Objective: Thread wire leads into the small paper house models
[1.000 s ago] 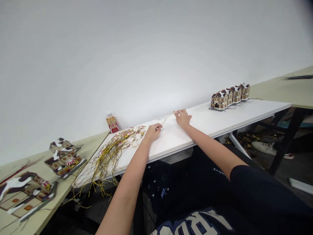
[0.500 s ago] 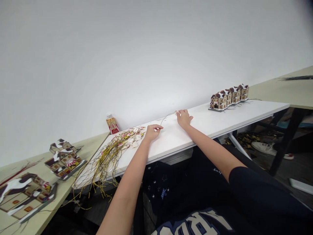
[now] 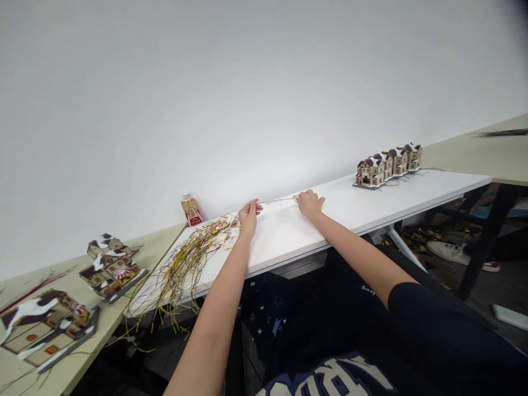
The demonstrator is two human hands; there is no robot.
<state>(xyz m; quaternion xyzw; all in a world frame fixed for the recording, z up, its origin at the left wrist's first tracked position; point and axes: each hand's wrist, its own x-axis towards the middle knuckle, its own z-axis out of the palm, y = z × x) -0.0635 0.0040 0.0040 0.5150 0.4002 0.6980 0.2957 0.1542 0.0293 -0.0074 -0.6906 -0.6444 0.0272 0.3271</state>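
A thin wire runs almost straight between my two hands, just over the white table. My left hand pinches it with thumb and forefinger, the other fingers loosely raised. At the wire's other end, my right hand has its fingertips closed on a small pale piece, too small to make out. Just left of my left hand lies a bundle of yellow and dark wires with small white and red-striped pieces at its upper end. The wires' loose ends hang over the table's front edge.
A row of miniature snowy houses stands on the table's right part. More model houses sit on the beige table at left, near red wires. A gold-and-red bottle stands by the wall. A person's shoe shows below right.
My left hand has moved a little left and up, its fingers turned upward. The wire, curved before, is now drawn nearly straight. My right hand has dropped slightly.
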